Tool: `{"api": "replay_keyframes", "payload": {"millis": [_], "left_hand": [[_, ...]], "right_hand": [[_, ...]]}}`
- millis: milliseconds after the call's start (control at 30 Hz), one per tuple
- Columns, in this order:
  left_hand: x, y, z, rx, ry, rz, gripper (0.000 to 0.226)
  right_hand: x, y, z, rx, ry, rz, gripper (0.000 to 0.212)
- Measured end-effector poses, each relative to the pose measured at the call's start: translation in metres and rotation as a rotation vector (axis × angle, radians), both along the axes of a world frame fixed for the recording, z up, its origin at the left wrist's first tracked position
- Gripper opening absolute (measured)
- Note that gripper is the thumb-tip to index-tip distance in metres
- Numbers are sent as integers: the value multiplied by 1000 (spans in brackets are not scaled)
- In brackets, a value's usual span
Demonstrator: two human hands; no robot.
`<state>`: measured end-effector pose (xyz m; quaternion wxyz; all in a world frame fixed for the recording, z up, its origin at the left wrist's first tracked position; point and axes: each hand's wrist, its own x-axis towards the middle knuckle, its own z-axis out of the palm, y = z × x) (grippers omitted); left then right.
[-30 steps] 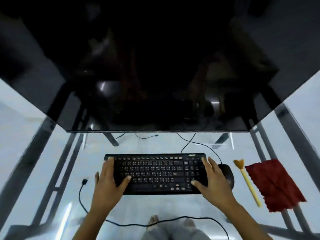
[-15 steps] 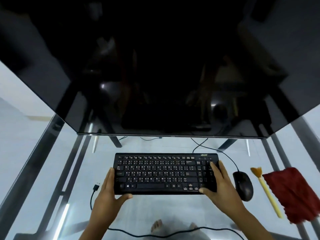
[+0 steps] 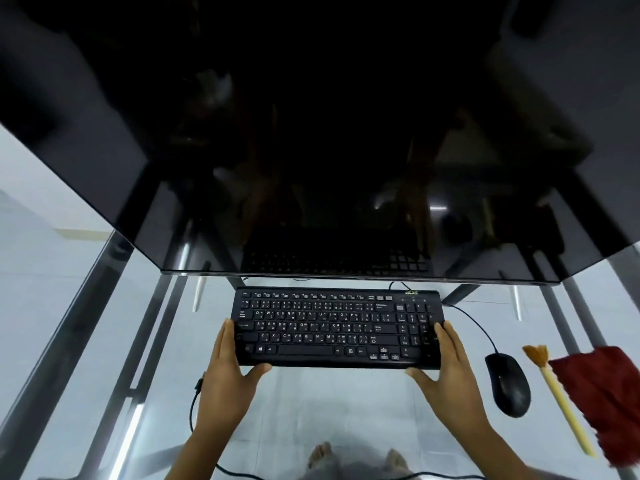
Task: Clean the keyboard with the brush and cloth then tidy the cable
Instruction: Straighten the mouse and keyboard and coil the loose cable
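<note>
Black rectangular keyboard [image 3: 337,327] flat on glass bench [image 3: 346,400], centre frame. Left hand [image 3: 228,379], right hand [image 3: 450,379] brace its ends: fingers straight along sides, thumbs against front edge. Black cable [image 3: 191,408] lower left. Yellow-handled brush [image 3: 560,400], dark red cloth [image 3: 602,396] far right.

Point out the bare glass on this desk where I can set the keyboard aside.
Widest bare glass: left of the keyboard, out to the desk frame; only the cable plug lies there. The strip in front, between left hand and right hand, is also free. Crowded on the right: mouse, brush, cloth side by side.
</note>
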<state>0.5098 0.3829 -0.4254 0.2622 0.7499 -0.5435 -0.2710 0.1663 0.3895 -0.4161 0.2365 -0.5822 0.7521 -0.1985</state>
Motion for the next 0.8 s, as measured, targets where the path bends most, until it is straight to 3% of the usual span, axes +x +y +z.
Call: {"api": "replay_keyframes", "payload": {"millis": [400, 800], "left_hand": [[16, -57, -3, -34, -54, -54, 99], [14, -52, -8, -63, -95, -53, 97]], "right_hand": [[11, -50, 1, -23, -49, -31, 87], [11, -57, 4, 15, -2, -11, 82]]}}
